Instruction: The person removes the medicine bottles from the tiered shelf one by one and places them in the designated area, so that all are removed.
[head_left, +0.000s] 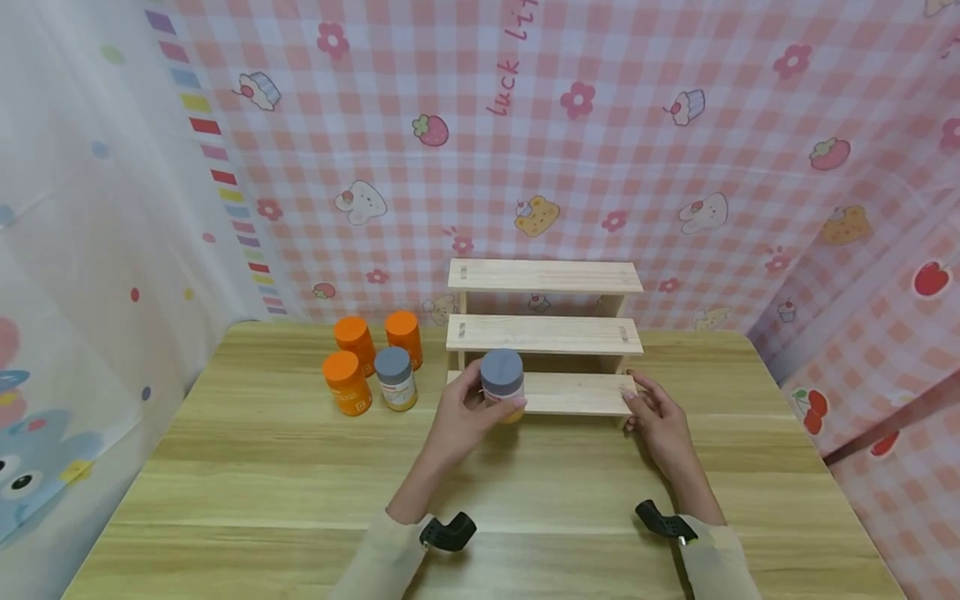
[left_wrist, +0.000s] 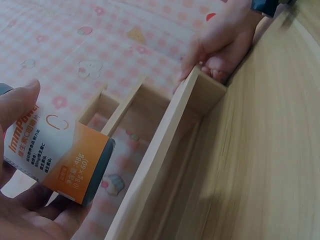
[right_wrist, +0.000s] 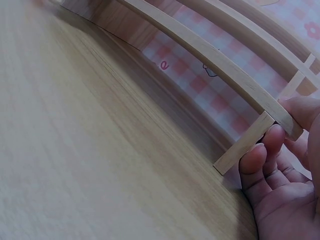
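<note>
A grey-lidded vitamin bottle [head_left: 501, 372] is in my left hand [head_left: 459, 423], with thumb and fingers curled round its sides. It is held upright in front of the left part of a three-step wooden shelf [head_left: 543, 335]. The left wrist view shows its white and orange label [left_wrist: 75, 165], with a large "C" on it. My right hand [head_left: 663, 427] holds the right end of the shelf's lowest step. In the right wrist view, the thumb lies on the board [right_wrist: 272, 112] and curled fingertips [right_wrist: 253, 156] touch the side support.
Left of the shelf stand several bottles: orange ones [head_left: 347, 383] with orange lids, and another grey-lidded bottle [head_left: 396, 379]. A wood-grain table [head_left: 262, 483] lies beneath everything. Pink checked cloth [head_left: 480, 167] hangs behind the shelf.
</note>
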